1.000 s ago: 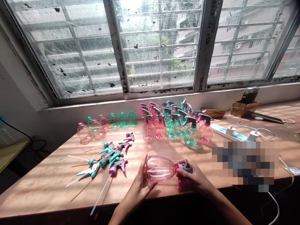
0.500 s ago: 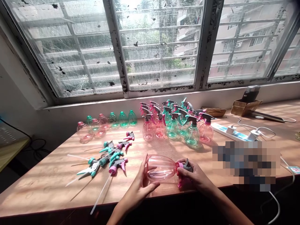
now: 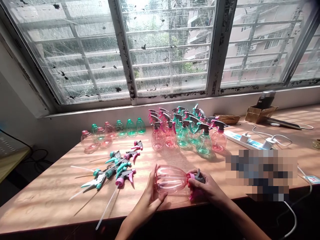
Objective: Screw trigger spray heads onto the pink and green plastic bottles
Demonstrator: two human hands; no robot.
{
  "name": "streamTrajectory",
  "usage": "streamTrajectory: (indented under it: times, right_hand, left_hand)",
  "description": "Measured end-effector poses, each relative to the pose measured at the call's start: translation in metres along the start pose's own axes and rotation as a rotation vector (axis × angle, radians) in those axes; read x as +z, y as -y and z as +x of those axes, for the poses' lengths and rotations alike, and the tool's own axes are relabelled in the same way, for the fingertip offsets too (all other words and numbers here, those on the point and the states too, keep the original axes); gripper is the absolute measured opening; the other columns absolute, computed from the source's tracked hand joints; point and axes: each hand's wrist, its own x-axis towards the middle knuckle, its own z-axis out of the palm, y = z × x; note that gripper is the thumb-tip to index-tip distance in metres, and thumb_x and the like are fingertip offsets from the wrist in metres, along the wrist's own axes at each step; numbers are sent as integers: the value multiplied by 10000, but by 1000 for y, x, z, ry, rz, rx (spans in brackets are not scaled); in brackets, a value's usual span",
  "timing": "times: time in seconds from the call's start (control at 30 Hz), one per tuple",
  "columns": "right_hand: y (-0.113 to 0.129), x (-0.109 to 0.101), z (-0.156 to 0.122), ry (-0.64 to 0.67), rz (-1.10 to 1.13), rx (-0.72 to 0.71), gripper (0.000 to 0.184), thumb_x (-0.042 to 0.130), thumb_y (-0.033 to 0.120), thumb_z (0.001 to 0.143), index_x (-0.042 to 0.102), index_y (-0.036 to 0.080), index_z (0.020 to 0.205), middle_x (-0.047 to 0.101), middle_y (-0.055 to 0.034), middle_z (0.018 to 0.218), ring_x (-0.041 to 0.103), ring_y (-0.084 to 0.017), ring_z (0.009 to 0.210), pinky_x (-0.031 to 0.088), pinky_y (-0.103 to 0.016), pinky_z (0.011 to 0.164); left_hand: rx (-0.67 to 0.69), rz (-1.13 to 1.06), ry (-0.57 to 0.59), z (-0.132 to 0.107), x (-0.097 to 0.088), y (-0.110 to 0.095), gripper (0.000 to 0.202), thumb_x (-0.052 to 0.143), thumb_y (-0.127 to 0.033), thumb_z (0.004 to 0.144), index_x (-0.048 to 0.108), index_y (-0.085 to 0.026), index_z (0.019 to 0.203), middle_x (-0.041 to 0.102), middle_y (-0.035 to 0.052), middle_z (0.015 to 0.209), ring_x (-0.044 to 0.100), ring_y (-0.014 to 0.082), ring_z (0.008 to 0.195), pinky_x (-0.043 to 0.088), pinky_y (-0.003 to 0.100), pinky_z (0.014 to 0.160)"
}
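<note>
A clear pink spray bottle (image 3: 172, 179) lies on its side just above the near edge of the wooden table (image 3: 50, 196). My left hand (image 3: 149, 196) cups its round base with the fingers wrapped around it. My right hand (image 3: 208, 188) is closed around the bottle's neck and its pink and grey trigger head (image 3: 197, 176). To the left lies a pile of loose trigger heads (image 3: 115, 168) in teal and pink with long white dip tubes.
Several finished pink and green spray bottles (image 3: 187, 133) stand in a cluster at the back centre. Capless bottles (image 3: 112, 131) stand in a row at the back left. A white power strip (image 3: 246, 141) with cables, a box with a device (image 3: 261, 111) and a blurred patch sit on the right.
My left hand's fingers have shifted around the bottle's base, and the bottle has turned slightly between my hands. Everything else on the table stays put.
</note>
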Motion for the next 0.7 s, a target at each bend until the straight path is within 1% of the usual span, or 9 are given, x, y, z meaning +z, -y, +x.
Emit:
streamTrajectory:
  times: [0.07, 0.17, 0.2, 0.33, 0.4, 0.43, 0.53, 0.57, 0.7]
  right_hand:
    - [-1, -1, 0, -2, 1, 1, 432, 840, 474, 776, 632, 158, 984, 718, -10, 698, 658, -164, 598, 553, -303, 624]
    - [-1, -1, 0, 7, -12, 3, 424, 836, 463, 786, 632, 157, 998, 724, -16, 719, 659, -165, 612, 550, -307, 636]
    - [-1, -1, 0, 11, -22, 2, 419, 834, 458, 790, 634, 155, 1001, 725, -18, 725, 660, -166, 619, 546, -307, 642]
    - [0, -1, 0, 13, -23, 2, 416, 834, 456, 788, 636, 153, 993, 722, -18, 722, 657, -168, 623, 537, -304, 638]
    - [0, -1, 0, 5, 5, 8, 428, 836, 464, 781, 625, 158, 995, 716, -12, 716, 658, -170, 608, 543, -310, 622]
    - [0, -1, 0, 2, 21, 12, 435, 835, 468, 780, 618, 162, 1000, 713, -8, 714, 658, -172, 598, 547, -316, 615]
    - [0, -1, -1, 9, 29, 18, 445, 834, 475, 780, 609, 164, 1006, 712, -6, 716, 659, -171, 584, 553, -328, 614]
    - [-1, -1, -1, 10, 14, 13, 442, 835, 473, 780, 613, 162, 1002, 713, -8, 714, 658, -168, 587, 550, -324, 621]
    - [-3, -3, -1, 2, -65, -14, 426, 847, 462, 767, 640, 160, 982, 721, -10, 711, 661, -164, 631, 526, -295, 647]
  left_hand:
    - [-10, 20, 2, -1, 0, 3, 891, 594, -368, 991, -57, -379, 1599, 109, 101, 1694, 338, 321, 1476, 197, 517, 1234]
    - [-49, 42, -13, -2, 0, 4, 976, 677, -377, 938, -38, -368, 1603, 93, 94, 1700, 231, 353, 1520, 167, 536, 1241]
    - [-58, 44, -24, -2, -1, 3, 971, 688, -381, 930, -6, -361, 1607, 94, 93, 1701, 196, 359, 1531, 163, 539, 1242]
    - [-78, 15, -53, -1, -1, 3, 862, 658, -392, 950, 104, -349, 1609, 105, 91, 1701, 194, 360, 1533, 201, 534, 1236]
    - [-70, -5, -45, 0, -1, 3, 897, 679, -388, 937, 83, -365, 1608, 96, 82, 1703, 175, 360, 1538, 199, 530, 1237]
    - [-58, -19, -34, 1, -1, 4, 924, 682, -386, 934, 49, -377, 1606, 99, 80, 1703, 196, 362, 1532, 203, 533, 1234]
    - [-27, -54, 3, 1, -1, 6, 961, 650, -381, 955, -69, -398, 1591, 139, 96, 1695, 354, 359, 1471, 247, 558, 1214]
    - [-30, -52, 1, 1, -1, 6, 981, 658, -376, 950, -86, -397, 1588, 149, 98, 1693, 354, 357, 1471, 237, 563, 1217]
    - [-82, -2, -36, -1, -1, 4, 1057, 742, -369, 892, -43, -371, 1601, 129, 80, 1701, 147, 341, 1549, 118, 540, 1251]
